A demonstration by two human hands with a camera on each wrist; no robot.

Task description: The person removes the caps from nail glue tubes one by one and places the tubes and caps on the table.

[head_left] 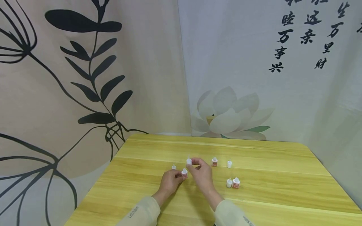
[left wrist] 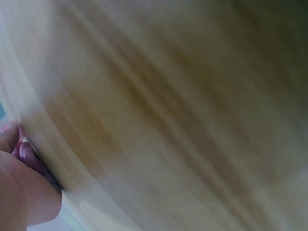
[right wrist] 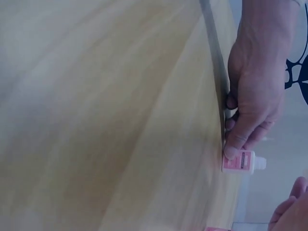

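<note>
My left hand pinches a small white bottle with a pink-red label low over the table, upright. In the right wrist view this bottle shows its white nozzle, with thumb and fingers on its lower end. Higher and slightly right, my right hand pinches a small white cap between thumb and fingertips, apart from the bottle. Just behind the left hand stands another white cap, partly hidden. Only the edge of the left hand appears in the left wrist view.
To the right on the wooden table stand a labelled bottle and a white cap, apart. Nearer, another bottle stands beside a cap. A printed curtain hangs behind the table.
</note>
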